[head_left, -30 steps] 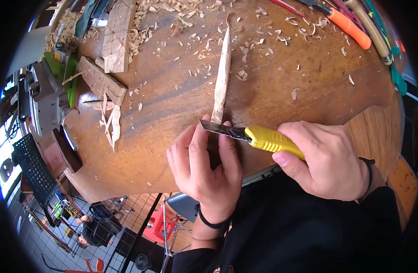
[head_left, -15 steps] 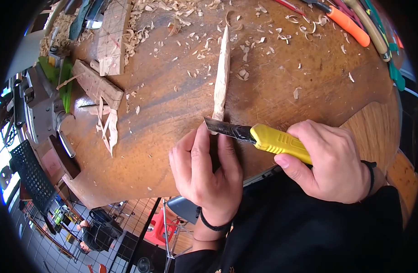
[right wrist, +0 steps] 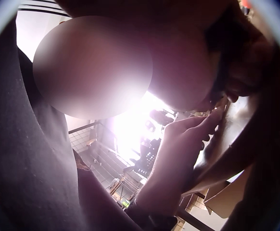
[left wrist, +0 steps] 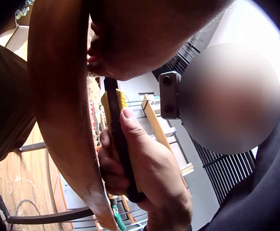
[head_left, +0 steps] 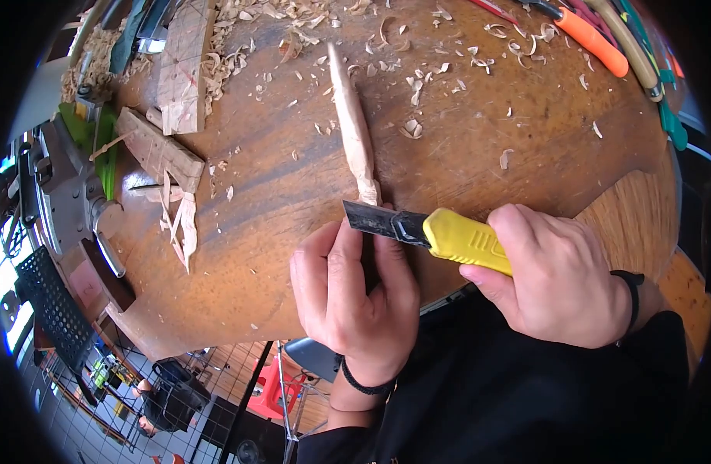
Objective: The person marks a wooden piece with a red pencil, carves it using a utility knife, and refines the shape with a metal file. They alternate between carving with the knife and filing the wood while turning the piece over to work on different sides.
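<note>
The carved wooden stick is held at its near end by the fingertips of the left hand, its tapered tip directed toward 11 o'clock. The exact pinch is partly hidden by the blade, which lies across the fingertips (whether the wood is touched by it cannot be told). The yellow utility knife is gripped by the right hand, with its blade pointed toward 9 o'clock. The hands are kept apart, with the knife bridging the gap.

Around the stick, pale wood shavings are scattered, thickest at 11 o'clock. A pine board is seen at 10 to 11 o'clock, and a smaller wooden block just beside it at 10 o'clock. At 1 to 2 o'clock, an orange handle is placed near a wooden handle.

All this is borne by a brown, scratched wooden tabletop with a curved edge. Beyond it, at 7 o'clock, a red stool, black wire grid and a person in dark clothing are seen.
</note>
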### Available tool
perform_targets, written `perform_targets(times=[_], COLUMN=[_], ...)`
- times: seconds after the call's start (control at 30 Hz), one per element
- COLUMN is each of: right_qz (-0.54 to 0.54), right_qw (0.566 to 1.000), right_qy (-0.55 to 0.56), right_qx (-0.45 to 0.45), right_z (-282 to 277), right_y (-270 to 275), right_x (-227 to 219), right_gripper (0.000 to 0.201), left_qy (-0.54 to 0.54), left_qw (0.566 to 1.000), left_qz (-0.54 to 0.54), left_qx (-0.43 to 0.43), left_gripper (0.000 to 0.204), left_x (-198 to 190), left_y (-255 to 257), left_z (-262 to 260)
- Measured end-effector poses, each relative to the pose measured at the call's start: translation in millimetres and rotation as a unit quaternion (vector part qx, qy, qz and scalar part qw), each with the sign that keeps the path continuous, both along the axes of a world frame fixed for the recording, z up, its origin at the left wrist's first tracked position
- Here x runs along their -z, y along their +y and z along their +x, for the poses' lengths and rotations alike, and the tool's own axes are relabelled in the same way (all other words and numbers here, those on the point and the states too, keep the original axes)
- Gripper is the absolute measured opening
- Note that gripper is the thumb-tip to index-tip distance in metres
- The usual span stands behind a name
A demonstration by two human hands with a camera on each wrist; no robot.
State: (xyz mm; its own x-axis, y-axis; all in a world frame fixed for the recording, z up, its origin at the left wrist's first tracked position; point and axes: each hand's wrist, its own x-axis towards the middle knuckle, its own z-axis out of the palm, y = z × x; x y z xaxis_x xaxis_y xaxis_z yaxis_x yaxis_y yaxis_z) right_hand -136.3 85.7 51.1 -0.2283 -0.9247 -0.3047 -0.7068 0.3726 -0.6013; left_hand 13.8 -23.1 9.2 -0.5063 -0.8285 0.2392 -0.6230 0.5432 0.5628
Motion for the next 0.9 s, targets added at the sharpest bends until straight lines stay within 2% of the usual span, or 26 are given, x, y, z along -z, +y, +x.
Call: perform_targets(times=[0.2,0.27,0.43,0.5,0.57,0.9], right_qz=[0.005,0.004,-0.001,-0.037,-0.036,-0.053], right_qw=[1.0,1.0,1.0,0.996,0.996,0.992], right_qy=[0.005,0.007,0.022,0.075,0.081,0.112], right_qx=[-0.011,-0.013,-0.017,-0.023,-0.023,-0.035], right_z=[-0.2,-1.8,-4.7,-5.6,-5.4,0.0], right_y=[-5.3,-4.4,6.8,9.8,9.9,-1.4], right_x=[1.6,1.0,2.8,4.5,3.8,10.0], right_gripper=[0.039,0.039,0.04,0.042,0.042,0.043], left_qy=[0.011,0.016,0.02,0.024,0.025,0.022], left_qw=[1.0,1.0,1.0,1.0,1.0,1.0], left_qz=[-0.007,-0.003,0.001,0.005,0.003,-0.021], left_qx=[-0.018,0.0,0.006,0.004,0.018,0.008], left_gripper=[0.013,0.023,0.024,0.024,0.025,0.017], left_x=[1.5,2.3,2.2,2.1,1.6,2.8], left_y=[0.6,0.8,0.2,-0.2,-1.2,0.8], left_z=[-0.9,0.1,-0.9,-1.3,-1.6,-3.2])
